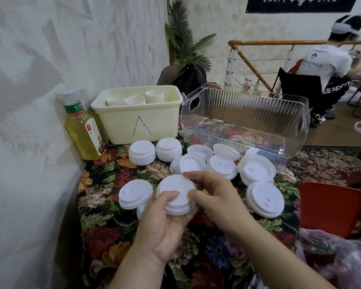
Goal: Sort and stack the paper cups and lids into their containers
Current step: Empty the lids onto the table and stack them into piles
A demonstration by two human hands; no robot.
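- The person is holding a small stack of lids [178, 197] over the middle of the floral tablecloth [104, 236], so the lid-stacking step is in hand
- The left hand [162, 224] is cupping the stack from below, thumb pressing on the top lid, fingers curling round its underside
- The right hand [213, 195] is pinching the stack's rim at its 3 o'clock side, seemingly squaring the lids up
- Loose lids [221, 165] are lying scattered from 12 to 3 o'clock of the held stack, with two tidy piles [154, 152] at 11 o'clock and another lid [134, 193] touching-close at 9 o'clock
- The paper cups [134, 99] are already nesting in the cream tub marked A [140, 126] at 11 o'clock, so that half looks done
- The clear ribbed bin [244, 113] at 1 o'clock is holding nothing yet
- Next, I'd judge, the right hand needs to let go and gather another loose lid, keeping it the same way up, or carry the stack to the clear bin
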